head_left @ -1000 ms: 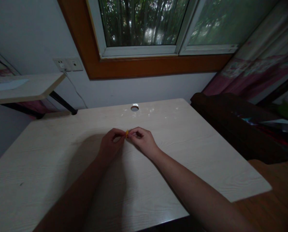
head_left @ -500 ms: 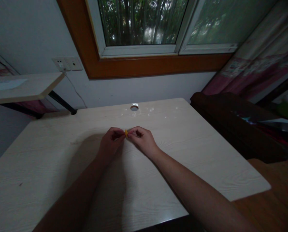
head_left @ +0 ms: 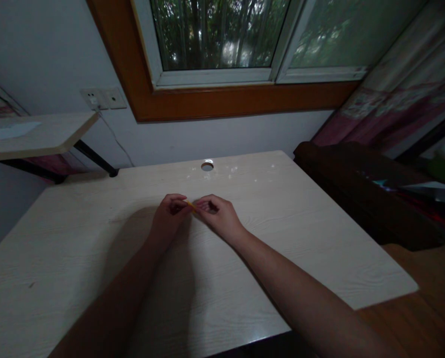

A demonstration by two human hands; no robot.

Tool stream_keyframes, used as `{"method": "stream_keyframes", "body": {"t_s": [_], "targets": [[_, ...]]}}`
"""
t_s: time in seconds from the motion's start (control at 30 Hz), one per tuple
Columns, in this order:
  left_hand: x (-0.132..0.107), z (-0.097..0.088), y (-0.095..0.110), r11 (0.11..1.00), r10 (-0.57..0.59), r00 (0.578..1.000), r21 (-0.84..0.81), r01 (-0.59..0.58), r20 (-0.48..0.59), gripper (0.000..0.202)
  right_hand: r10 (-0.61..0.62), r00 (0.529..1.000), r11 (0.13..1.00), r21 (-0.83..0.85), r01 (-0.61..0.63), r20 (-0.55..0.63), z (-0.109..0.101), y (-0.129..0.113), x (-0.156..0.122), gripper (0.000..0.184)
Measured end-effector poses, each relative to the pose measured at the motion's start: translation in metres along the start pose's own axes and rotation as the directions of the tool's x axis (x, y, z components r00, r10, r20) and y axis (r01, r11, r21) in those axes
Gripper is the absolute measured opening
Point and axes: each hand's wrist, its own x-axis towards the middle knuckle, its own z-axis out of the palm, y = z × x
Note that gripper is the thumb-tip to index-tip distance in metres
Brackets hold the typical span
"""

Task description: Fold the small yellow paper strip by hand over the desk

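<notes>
Between my two hands is a small yellow piece (head_left: 191,205), thin and slanted, too small to tell its kind. The fingertips of my left hand (head_left: 172,209) are pinched at its left side. From the right, the thumb and fingers of my right hand (head_left: 217,211) close on it too. Both hands are over the middle of the pale wood-grain table (head_left: 308,253), and my fingertips hide part of the yellow piece.
A round cable hole (head_left: 207,167) lies near the table's back edge. At the back left stands a raised shelf (head_left: 69,134) on black legs. A white cable (head_left: 116,139) hangs from a wall socket (head_left: 95,99). Dark wooden furniture (head_left: 342,194) borders the right side.
The yellow piece has turned from upright to a slanted, thinner outline between my fingertips. The left fingers have shifted slightly up and left; the right hand has hardly moved.
</notes>
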Motion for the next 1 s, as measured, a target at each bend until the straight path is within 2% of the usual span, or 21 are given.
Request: {"method": "stream_keyframes", "body": {"t_s": [0.07,0.17,0.37,0.57,0.77,1.0], "targets": [[0.0006,-0.0002,-0.0004,1.000,-0.004,1.000,-0.026,0.003,-0.016,0.038,0.022,1.000,0.999,0.035,-0.022,0.001,0.0011,0.0013,0.0000,0.024],[0.0011,-0.0004,-0.0019,0.999,-0.004,1.000,-0.050,0.003,-0.026,0.039,0.050,0.999,0.999,-0.003,-0.050,0.023,0.0012,0.0028,-0.0001,0.026],[-0.0005,0.0004,-0.0022,0.998,-0.010,1.000,-0.066,0.011,0.012,0.040,0.094,0.994,0.995,0.011,-0.095,0.058,-0.0010,0.0010,0.0006,0.024],[-0.0001,-0.0006,-0.0021,0.997,-0.057,0.998,-0.053,0.059,0.028,0.034,0.144,0.984,0.989,0.027,-0.147,0.102,-0.0002,0.0025,0.0013,0.022],[0.0009,-0.0025,-0.0037,0.989,-0.101,0.995,-0.110,0.103,0.017,0.033,0.194,0.979,0.962,0.185,-0.203,0.063,0.0012,0.0051,0.0016,0.023],[-0.0019,0.0006,0.0018,0.973,-0.145,0.981,-0.160,0.165,0.131,0.030,0.224,0.974,0.904,0.369,-0.217,0.025,0.0011,0.0011,0.0030,0.023]]}}
